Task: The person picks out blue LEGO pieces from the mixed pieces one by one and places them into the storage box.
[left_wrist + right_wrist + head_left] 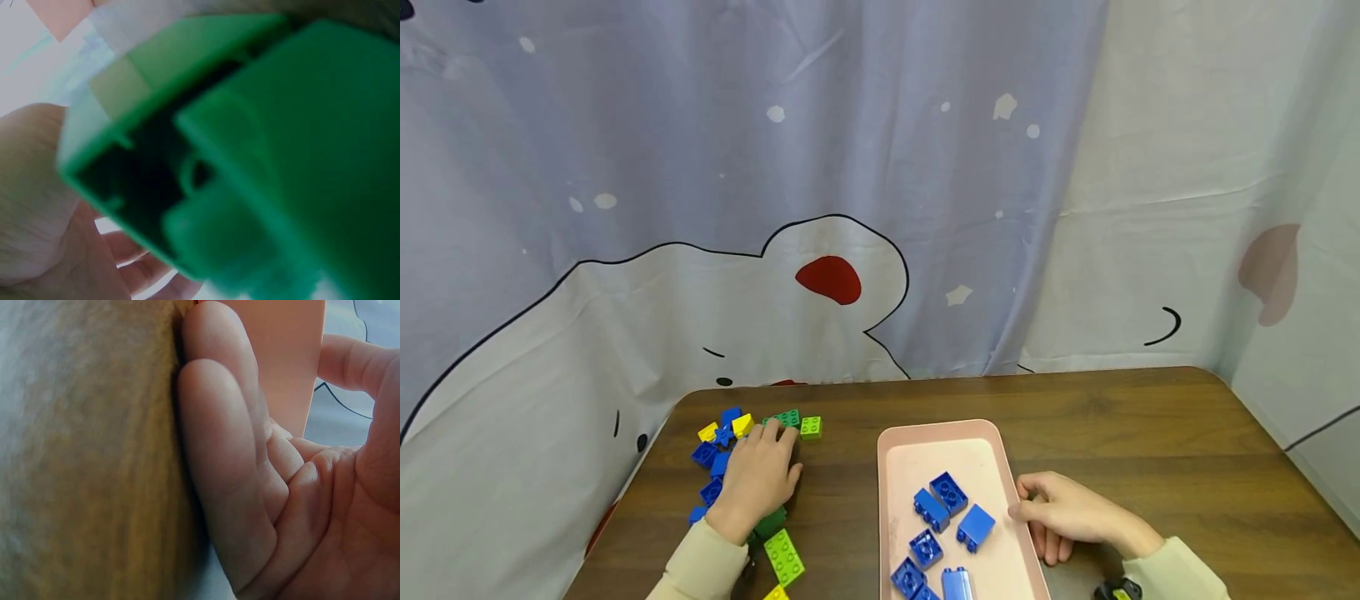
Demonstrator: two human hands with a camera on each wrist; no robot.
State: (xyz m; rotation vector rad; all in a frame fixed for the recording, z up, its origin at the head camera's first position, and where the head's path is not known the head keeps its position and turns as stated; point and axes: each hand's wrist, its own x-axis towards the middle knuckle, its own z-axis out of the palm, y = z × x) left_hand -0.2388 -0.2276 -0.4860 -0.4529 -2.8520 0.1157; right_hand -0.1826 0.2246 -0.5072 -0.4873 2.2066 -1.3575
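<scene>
My left hand [760, 479] reaches over toy building blocks at the table's left side, fingers pointing forward and thumb apart; whatever lies under its palm is hidden in the head view. Blue blocks [705, 454] lie along its left. By its fingertips are a green block [787, 418] and a lime block [811, 427]. Close and blurred, a dark green block [325, 137] fills much of the left wrist view. With thumb and fingers at its right wall, my right hand [1075, 512] grips the pink tray [940, 437]. Several blue blocks [976, 527] lie in the tray.
Near my left wrist lie a dark green block [771, 523] and a longer lime block [784, 557]. Yellow blocks [742, 426] sit at the pile's far end. Behind the wooden table [1112, 433] hangs a printed curtain [850, 125].
</scene>
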